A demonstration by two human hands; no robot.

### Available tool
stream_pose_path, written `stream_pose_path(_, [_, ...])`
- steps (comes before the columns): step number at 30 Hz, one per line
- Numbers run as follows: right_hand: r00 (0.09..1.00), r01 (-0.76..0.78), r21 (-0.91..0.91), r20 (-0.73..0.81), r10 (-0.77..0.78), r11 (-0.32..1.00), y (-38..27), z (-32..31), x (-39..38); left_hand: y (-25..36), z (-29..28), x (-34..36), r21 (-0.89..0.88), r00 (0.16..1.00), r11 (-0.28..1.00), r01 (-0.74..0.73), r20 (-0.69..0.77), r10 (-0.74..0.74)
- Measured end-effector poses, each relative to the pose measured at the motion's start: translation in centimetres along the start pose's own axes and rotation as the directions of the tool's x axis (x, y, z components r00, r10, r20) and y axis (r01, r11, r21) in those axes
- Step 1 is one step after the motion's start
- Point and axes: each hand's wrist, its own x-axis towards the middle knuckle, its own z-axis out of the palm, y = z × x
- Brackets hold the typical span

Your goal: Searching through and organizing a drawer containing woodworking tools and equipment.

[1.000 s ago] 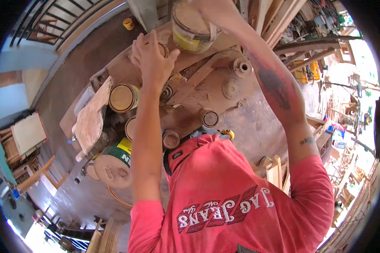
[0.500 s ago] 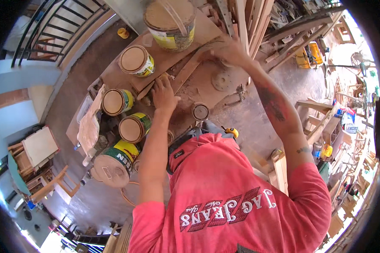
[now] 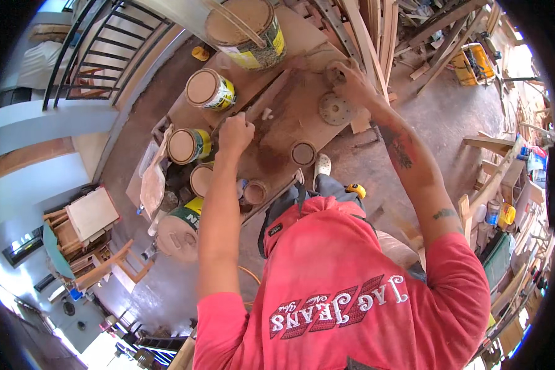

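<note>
A: Beyond the small can at the table's near edge, what has just changed?

B: The left hand, spread above a can one second ago, is now a fist over the table's middle; whether it encloses anything cannot be told. Farther off, the right hand, then at the pail, now reaches over the ring near the far right corner; whether its fingers close on it cannot be told. Attention appears to have passed from pail to ring.

A: And the materials?

B: The disc, just beside the ring, is flat, round and pierced. Brown dust coats the tabletop. The cylindrical pail, at the far edge, has a dusty lid.
</note>
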Motion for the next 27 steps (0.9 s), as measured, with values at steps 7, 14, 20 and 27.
stream_pose_path(7, [0.996, -0.010, -0.052, 0.092, 0.015, 0.999, -1.4, -0.5, 0.2, -1.2, -6.7, -2.1, 0.055, 0.986, 0.998, -0.006, -0.169, 0.015])
stream_pose_path(14, [1.000, -0.011, -0.063, 0.014, 0.012, 0.998, -0.8, -0.1, -0.3, -1.3, -10.8, -4.8, 0.050, 0.957, 0.998, 0.024, -0.291, -0.008])
stream_pose_path(20, [1.000, 0.011, -0.095, -0.008, -0.012, 0.995, -0.4, 0.9, 0.3, -1.2, -10.6, -6.4, 0.066, 0.937, 0.998, -0.023, -0.345, 0.044])
stream_pose_path(27, [0.997, 0.073, -0.090, 0.002, -0.073, 0.993, 0.2, 1.0, 0.5, 1.6, -6.0, -3.4, -0.098, 0.974, 0.990, -0.097, -0.215, 0.074])
